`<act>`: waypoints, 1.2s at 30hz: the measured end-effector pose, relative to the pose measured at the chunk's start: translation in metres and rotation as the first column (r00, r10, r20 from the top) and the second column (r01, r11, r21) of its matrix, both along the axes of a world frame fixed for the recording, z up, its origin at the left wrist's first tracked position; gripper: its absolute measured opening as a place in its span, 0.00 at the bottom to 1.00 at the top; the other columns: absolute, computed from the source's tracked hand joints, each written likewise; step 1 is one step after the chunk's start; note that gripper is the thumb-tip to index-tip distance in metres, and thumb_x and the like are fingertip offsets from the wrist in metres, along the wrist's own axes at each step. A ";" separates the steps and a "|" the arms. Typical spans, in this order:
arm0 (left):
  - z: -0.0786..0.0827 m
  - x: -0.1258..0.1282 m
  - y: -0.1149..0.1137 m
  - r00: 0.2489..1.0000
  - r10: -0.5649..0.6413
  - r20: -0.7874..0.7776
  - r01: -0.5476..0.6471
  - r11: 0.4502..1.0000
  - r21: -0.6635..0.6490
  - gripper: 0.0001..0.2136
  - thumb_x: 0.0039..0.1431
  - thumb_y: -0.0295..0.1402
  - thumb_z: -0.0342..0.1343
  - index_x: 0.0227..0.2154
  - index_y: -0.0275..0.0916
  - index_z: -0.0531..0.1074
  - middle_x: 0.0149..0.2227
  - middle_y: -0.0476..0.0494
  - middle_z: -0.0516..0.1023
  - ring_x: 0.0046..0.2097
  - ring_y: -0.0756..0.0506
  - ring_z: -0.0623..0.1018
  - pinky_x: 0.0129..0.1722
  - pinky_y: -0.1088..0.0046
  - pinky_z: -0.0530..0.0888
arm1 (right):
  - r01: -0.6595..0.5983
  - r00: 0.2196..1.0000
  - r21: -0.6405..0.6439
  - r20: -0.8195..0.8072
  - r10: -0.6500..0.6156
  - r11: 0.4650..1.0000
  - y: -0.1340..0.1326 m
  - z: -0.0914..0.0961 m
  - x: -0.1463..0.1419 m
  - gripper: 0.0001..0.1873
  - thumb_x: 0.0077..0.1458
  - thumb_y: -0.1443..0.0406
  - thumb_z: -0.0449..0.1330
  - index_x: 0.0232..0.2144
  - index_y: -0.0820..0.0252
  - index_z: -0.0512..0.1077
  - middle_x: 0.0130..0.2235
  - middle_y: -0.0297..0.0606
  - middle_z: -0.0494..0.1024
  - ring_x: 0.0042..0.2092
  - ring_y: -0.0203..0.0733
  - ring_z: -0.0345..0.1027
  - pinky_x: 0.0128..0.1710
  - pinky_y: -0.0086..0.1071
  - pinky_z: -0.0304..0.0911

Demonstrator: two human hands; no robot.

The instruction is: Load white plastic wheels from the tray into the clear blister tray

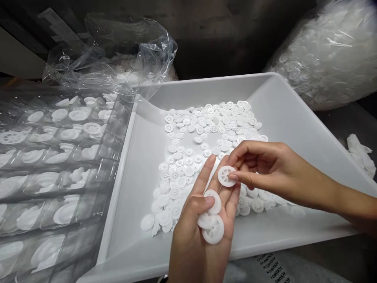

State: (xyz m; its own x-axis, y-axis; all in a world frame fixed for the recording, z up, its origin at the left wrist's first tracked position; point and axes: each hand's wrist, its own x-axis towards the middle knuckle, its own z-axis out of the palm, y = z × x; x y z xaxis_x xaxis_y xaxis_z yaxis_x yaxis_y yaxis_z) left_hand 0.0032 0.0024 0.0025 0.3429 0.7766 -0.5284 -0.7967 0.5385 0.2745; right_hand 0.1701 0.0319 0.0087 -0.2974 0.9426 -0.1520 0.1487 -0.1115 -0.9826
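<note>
My left hand (pixel 203 232) is palm up over the near part of a white bin, with a few white plastic wheels (pixel 213 231) lying in its palm under the thumb. My right hand (pixel 265 165) comes in from the right and pinches one spoked white wheel (pixel 226 176) between thumb and fingers, at the fingertips of the left hand. Below both hands, many similar white wheels (pixel 189 160) are spread over the floor of the bin (pixel 306 118). Part of that pile is hidden behind the hands.
Left of the bin stands a clear compartment tray (pixel 114 165) filled with white plastic parts. A crumpled clear bag (pixel 156 51) leans over the bin's back left corner. At the back right sits a full bag of white parts (pixel 330 59). A white crumpled piece (pixel 361 155) lies at right.
</note>
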 end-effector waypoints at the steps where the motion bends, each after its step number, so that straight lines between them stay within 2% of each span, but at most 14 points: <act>1: -0.001 0.000 0.000 1.000 0.001 0.004 -0.001 1.000 0.003 0.30 0.58 0.24 0.51 0.66 0.30 0.63 0.56 0.34 0.81 0.59 0.40 0.79 0.61 0.65 0.74 | 0.012 1.000 0.004 -0.003 -0.012 1.000 -0.001 -0.002 -0.001 0.06 0.58 0.65 0.71 0.37 0.59 0.78 0.31 0.29 0.77 0.31 0.29 0.70 0.31 0.18 0.68; 5: -0.002 -0.003 0.000 0.999 -0.038 -0.011 0.038 0.999 0.019 0.30 0.58 0.25 0.53 0.66 0.32 0.64 0.60 0.37 0.78 0.60 0.40 0.77 0.63 0.65 0.73 | 0.037 0.999 0.006 -0.030 -0.037 0.999 -0.001 -0.004 0.000 0.07 0.56 0.68 0.71 0.38 0.56 0.78 0.34 0.27 0.79 0.34 0.28 0.73 0.33 0.16 0.70; 9: -0.001 -0.005 -0.001 0.998 -0.063 -0.029 0.064 0.998 0.024 0.29 0.59 0.27 0.53 0.66 0.37 0.65 0.64 0.40 0.75 0.63 0.40 0.75 0.65 0.63 0.69 | 0.056 0.997 0.024 -0.045 -0.055 0.998 -0.003 -0.001 -0.001 0.08 0.57 0.71 0.71 0.37 0.56 0.78 0.32 0.23 0.78 0.28 0.23 0.69 0.29 0.12 0.67; 11: -0.001 -0.007 -0.001 0.994 -0.097 -0.044 0.098 0.995 0.017 0.29 0.60 0.27 0.53 0.65 0.40 0.66 0.65 0.44 0.73 0.67 0.40 0.70 0.69 0.62 0.63 | 0.067 0.997 0.052 -0.029 -0.066 0.996 -0.003 0.000 -0.002 0.08 0.57 0.72 0.71 0.36 0.55 0.78 0.32 0.22 0.78 0.28 0.22 0.68 0.29 0.10 0.66; 15: 0.000 -0.010 0.000 0.987 -0.145 -0.072 0.146 0.989 0.012 0.29 0.59 0.29 0.54 0.65 0.46 0.67 0.65 0.46 0.74 0.73 0.41 0.57 0.73 0.61 0.47 | 0.048 0.998 0.085 0.043 -0.052 0.995 -0.005 0.000 -0.003 0.05 0.59 0.69 0.69 0.37 0.55 0.78 0.36 0.26 0.81 0.36 0.26 0.74 0.35 0.12 0.68; 19: 0.002 -0.012 0.000 0.980 -0.181 -0.088 0.179 0.983 -0.024 0.29 0.59 0.29 0.54 0.64 0.48 0.68 0.63 0.47 0.76 0.73 0.42 0.55 0.73 0.59 0.41 | 0.039 0.994 0.077 0.102 -0.047 0.996 -0.005 -0.001 -0.003 0.02 0.63 0.63 0.66 0.38 0.53 0.78 0.38 0.29 0.81 0.38 0.29 0.74 0.35 0.16 0.69; 22: 0.003 -0.011 0.001 0.979 -0.178 -0.097 0.175 0.984 -0.041 0.28 0.58 0.30 0.54 0.64 0.47 0.69 0.62 0.46 0.77 0.73 0.41 0.55 0.73 0.58 0.43 | 0.050 0.990 0.082 0.127 -0.060 0.995 -0.005 -0.003 -0.003 0.03 0.62 0.62 0.67 0.38 0.53 0.78 0.36 0.29 0.80 0.36 0.31 0.72 0.32 0.19 0.68; 27: 0.005 -0.010 0.001 0.982 -0.158 -0.103 0.154 0.987 -0.045 0.29 0.59 0.31 0.54 0.65 0.45 0.67 0.63 0.45 0.75 0.73 0.42 0.57 0.73 0.60 0.53 | 0.058 0.985 0.076 0.156 -0.069 0.995 -0.005 -0.006 -0.003 0.05 0.65 0.59 0.65 0.39 0.52 0.77 0.37 0.33 0.80 0.37 0.36 0.72 0.31 0.25 0.68; 32: 0.005 -0.011 0.001 0.980 -0.163 -0.116 0.157 0.986 -0.052 0.29 0.58 0.31 0.55 0.65 0.45 0.67 0.63 0.45 0.75 0.73 0.42 0.57 0.72 0.60 0.56 | 0.057 0.989 0.037 0.136 -0.061 0.998 -0.006 -0.007 -0.003 0.05 0.65 0.59 0.64 0.38 0.51 0.77 0.38 0.33 0.79 0.37 0.36 0.71 0.30 0.25 0.68; 36: 0.004 -0.012 0.001 0.981 -0.162 -0.108 0.156 0.986 -0.058 0.29 0.59 0.31 0.55 0.64 0.46 0.68 0.63 0.45 0.76 0.71 0.42 0.61 0.72 0.60 0.56 | 0.052 0.989 0.022 0.138 -0.054 0.998 -0.005 -0.007 -0.005 0.07 0.66 0.58 0.62 0.38 0.52 0.77 0.37 0.32 0.79 0.36 0.36 0.72 0.31 0.26 0.68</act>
State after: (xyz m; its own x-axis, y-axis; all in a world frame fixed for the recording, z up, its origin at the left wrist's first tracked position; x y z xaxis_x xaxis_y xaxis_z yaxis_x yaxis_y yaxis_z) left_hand -0.0086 0.0034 0.0067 0.3967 0.6892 -0.6063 -0.6657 0.6708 0.3270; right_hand 0.1650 0.0271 0.0018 -0.2242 0.9595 -0.1706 0.2777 -0.1049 -0.9549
